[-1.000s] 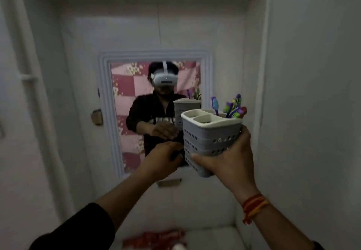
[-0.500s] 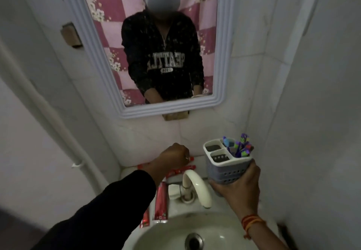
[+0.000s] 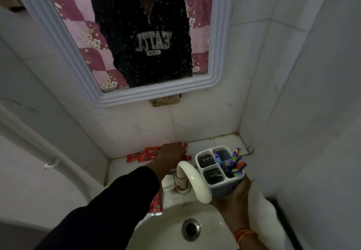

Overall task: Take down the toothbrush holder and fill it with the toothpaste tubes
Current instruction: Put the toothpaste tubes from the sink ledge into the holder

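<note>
Grey plastic holder (image 3: 218,169) stands upright right of the tap (image 3: 192,179), openings up, right hand (image 3: 232,197) wrapped around its base. Left hand (image 3: 172,155), curled, rests on red tubes (image 3: 144,155) lying crosswise behind the tap; grip unclear.

I'm in a small home bathroom: white wall tiles (image 3: 205,120), a framed mirror (image 3: 121,35), a washbasin (image 3: 170,222) with its tap (image 3: 192,179)
</note>
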